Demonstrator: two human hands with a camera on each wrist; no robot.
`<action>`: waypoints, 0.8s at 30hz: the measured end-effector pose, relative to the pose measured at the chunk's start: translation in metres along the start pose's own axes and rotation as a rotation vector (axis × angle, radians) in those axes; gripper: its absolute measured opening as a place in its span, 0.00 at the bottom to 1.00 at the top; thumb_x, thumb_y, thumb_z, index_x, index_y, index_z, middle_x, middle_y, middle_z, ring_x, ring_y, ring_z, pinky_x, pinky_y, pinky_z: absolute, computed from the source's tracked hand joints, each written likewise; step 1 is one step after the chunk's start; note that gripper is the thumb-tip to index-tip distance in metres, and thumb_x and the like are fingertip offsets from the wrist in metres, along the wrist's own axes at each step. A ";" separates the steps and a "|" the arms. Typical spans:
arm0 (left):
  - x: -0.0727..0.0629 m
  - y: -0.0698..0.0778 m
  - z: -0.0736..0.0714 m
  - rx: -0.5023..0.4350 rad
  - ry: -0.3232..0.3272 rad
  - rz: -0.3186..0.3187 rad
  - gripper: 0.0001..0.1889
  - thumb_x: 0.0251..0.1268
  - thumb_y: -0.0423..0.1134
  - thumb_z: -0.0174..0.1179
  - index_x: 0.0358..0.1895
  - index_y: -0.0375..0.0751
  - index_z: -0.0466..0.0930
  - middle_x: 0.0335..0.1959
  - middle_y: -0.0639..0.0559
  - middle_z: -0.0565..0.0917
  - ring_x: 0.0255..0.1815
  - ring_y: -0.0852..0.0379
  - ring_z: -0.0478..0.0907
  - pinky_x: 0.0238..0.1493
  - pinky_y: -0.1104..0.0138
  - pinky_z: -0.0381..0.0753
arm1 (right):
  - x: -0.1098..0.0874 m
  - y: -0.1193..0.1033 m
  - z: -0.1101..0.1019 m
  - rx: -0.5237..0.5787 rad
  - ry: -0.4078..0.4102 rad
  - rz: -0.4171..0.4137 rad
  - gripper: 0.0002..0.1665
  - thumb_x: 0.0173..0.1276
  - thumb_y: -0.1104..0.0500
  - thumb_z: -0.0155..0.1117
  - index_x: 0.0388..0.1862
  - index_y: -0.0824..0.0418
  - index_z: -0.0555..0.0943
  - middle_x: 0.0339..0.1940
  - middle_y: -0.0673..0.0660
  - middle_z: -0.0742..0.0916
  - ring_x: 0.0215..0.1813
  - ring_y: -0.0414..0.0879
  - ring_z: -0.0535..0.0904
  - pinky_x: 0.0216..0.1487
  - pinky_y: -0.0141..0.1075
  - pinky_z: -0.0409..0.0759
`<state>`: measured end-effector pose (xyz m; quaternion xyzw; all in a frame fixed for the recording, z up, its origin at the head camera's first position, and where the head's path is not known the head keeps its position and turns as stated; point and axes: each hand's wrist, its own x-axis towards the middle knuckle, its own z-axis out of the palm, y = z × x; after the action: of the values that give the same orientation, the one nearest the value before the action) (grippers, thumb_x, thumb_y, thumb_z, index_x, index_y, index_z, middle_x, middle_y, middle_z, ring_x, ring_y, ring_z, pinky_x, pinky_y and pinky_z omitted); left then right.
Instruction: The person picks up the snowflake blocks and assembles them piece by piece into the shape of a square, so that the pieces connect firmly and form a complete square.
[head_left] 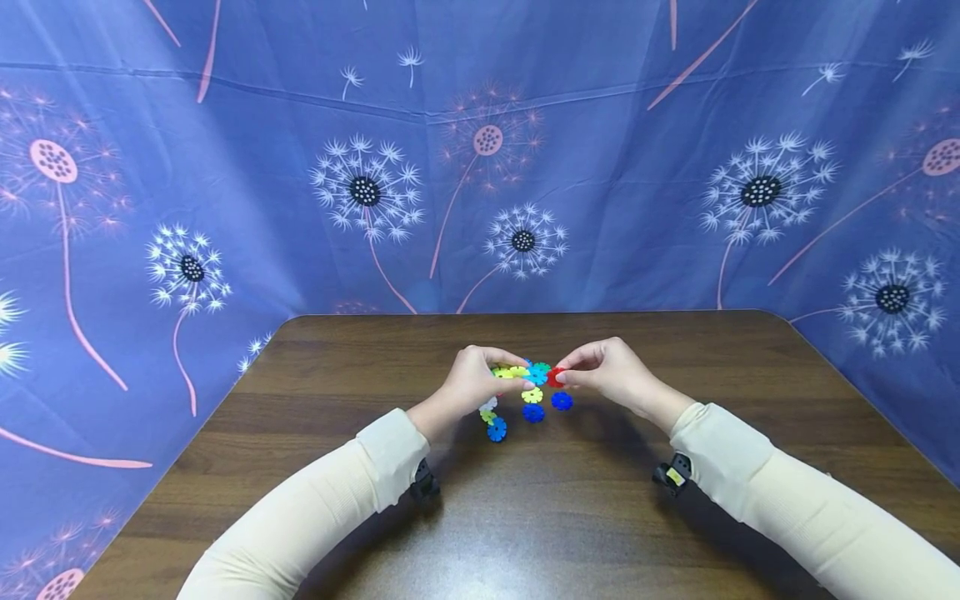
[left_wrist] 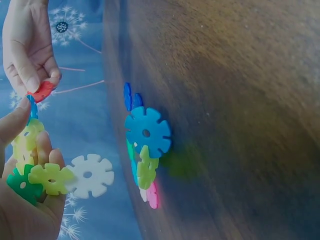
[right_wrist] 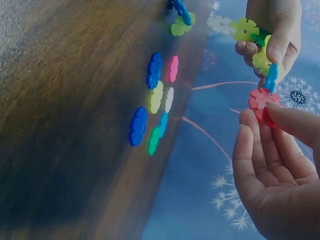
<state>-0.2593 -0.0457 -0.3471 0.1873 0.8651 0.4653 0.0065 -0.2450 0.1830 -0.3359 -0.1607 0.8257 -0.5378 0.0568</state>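
My left hand (head_left: 474, 373) holds a short chain of notched plastic snowflake discs. In the left wrist view the chain has a white disc (left_wrist: 91, 176) at one end, then a yellow disc (left_wrist: 51, 179), a green disc (left_wrist: 25, 186) and more yellow by the fingers. A blue disc (right_wrist: 271, 77) sticks out past the left thumb. Between thumb and fingertips, my right hand (head_left: 613, 375) pinches a red disc (right_wrist: 258, 101). The red disc's edge meets the blue disc; whether their notches are interlocked, I cannot tell.
Loose discs lie on the brown wooden table (head_left: 360, 392) under the hands: dark blue (head_left: 562, 401), yellow (right_wrist: 156, 98), pink (right_wrist: 173, 69), white (right_wrist: 169, 100) and green (right_wrist: 153, 141) among them. A blue disc (left_wrist: 148, 131) is nearest the left wrist. Patterned blue cloth (head_left: 600, 167) hangs behind the table.
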 end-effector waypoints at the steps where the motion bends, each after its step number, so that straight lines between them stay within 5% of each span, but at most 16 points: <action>1: 0.000 0.000 0.000 0.009 0.001 0.005 0.16 0.47 0.46 0.76 0.41 0.47 0.89 0.40 0.52 0.89 0.29 0.59 0.79 0.26 0.71 0.77 | -0.001 -0.001 0.001 -0.008 0.005 -0.007 0.14 0.62 0.65 0.69 0.42 0.75 0.84 0.38 0.70 0.88 0.35 0.44 0.88 0.43 0.35 0.85; 5: -0.001 0.001 0.001 0.037 0.007 0.030 0.15 0.47 0.47 0.76 0.40 0.48 0.90 0.39 0.53 0.89 0.41 0.59 0.80 0.34 0.70 0.79 | -0.002 -0.003 0.003 -0.055 0.023 -0.030 0.11 0.61 0.65 0.70 0.39 0.72 0.85 0.36 0.69 0.88 0.35 0.44 0.88 0.42 0.34 0.85; 24: 0.002 0.012 0.005 0.048 -0.004 0.016 0.13 0.49 0.46 0.75 0.38 0.46 0.89 0.36 0.54 0.89 0.36 0.59 0.78 0.31 0.70 0.78 | -0.001 0.000 0.004 -0.046 0.097 -0.073 0.11 0.59 0.64 0.72 0.37 0.72 0.85 0.32 0.65 0.89 0.31 0.39 0.87 0.36 0.29 0.83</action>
<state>-0.2570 -0.0351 -0.3402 0.1950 0.8745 0.4441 0.0002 -0.2427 0.1797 -0.3381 -0.1657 0.8331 -0.5277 -0.0066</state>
